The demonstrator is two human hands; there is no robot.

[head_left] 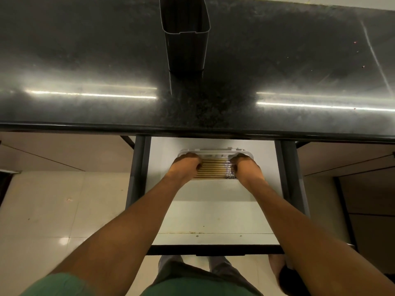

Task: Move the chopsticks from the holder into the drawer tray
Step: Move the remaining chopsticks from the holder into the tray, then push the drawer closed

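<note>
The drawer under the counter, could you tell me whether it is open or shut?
Open: the drawer is pulled out below the counter edge, its white floor exposed, and both hands reach into its tray.

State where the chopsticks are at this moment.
In the head view, the chopsticks lie side by side in the white tray inside the open drawer, between both hands.

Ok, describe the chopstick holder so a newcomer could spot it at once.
Start at the dark, glossy countertop above the open drawer. The holder stands at its middle, straight behind the white tray. It is a tall, dark, open-topped rectangular tube, the only thing standing on the counter.
</note>
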